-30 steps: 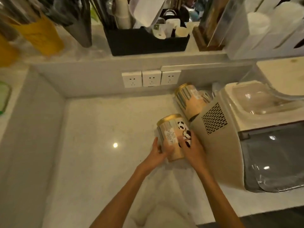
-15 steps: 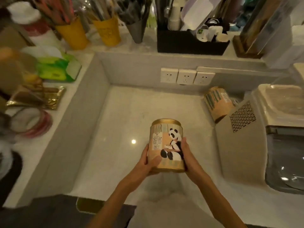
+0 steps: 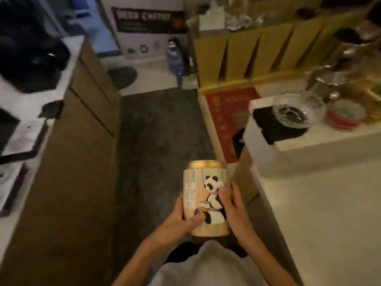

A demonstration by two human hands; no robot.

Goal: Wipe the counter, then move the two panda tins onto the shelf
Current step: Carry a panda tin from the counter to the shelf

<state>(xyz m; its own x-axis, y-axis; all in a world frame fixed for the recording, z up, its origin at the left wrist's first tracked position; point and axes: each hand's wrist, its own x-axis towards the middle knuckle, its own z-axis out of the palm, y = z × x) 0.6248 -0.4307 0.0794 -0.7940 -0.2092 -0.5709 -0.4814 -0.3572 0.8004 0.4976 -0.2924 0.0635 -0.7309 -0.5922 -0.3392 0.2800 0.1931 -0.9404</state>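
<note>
A round tin with a gold lid and a panda picture, the panda tin [image 3: 203, 195], is held upright in front of my body over the dark floor. My left hand [image 3: 179, 220] clasps its lower left side with the thumb across the front. My right hand [image 3: 234, 205] grips its right side, fingers on the panda picture. The pale counter [image 3: 321, 213] lies to my right. The second panda tin is out of view.
A wooden cabinet [image 3: 68, 162] with a white top and black appliances runs along the left. A dark floor aisle [image 3: 160, 124] lies ahead, with a red mat [image 3: 226, 118] and cardboard boxes [image 3: 243, 54] beyond. A glass bowl [image 3: 296, 110] sits on a white box on the right counter.
I have turned left, away from the counter corner and the sockets, and carry the tin with both hands; the aisle is now ahead. The other tin has left the view.
</note>
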